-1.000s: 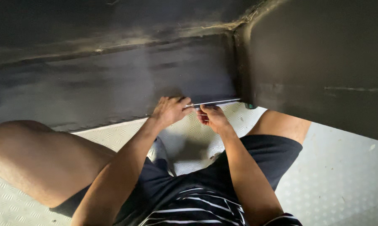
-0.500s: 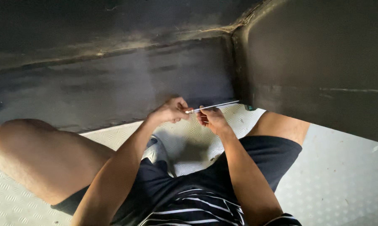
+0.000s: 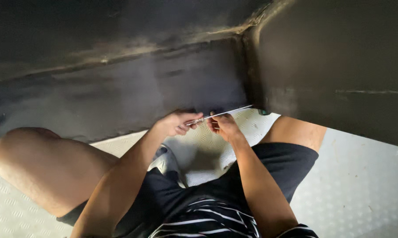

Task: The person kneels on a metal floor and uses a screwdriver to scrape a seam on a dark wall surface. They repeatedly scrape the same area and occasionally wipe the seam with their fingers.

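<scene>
A thin silver metal rod (image 3: pixel 227 112), like a long tool shaft, lies nearly level between my two hands. My left hand (image 3: pixel 178 123) grips its thicker near end with curled fingers. My right hand (image 3: pixel 223 125) pinches the shaft a little further along. The rod's far tip points right toward the corner of a dark, grimy metal panel (image 3: pixel 119 88). Both hands hover just above the pale checker-plate floor (image 3: pixel 199 150), close to the panel's lower edge.
I sit with bent bare knees, the left knee (image 3: pixel 36 163) wide to the left, the right knee (image 3: pixel 296 130) beside a second dark panel (image 3: pixel 340 66). A small green object (image 3: pixel 263 112) lies at the corner. A white shoe (image 3: pixel 166 161) sits under my arms.
My left hand has slid down and left along the rod, and the rod now tilts slightly upward to the right. My right hand stays almost in place.
</scene>
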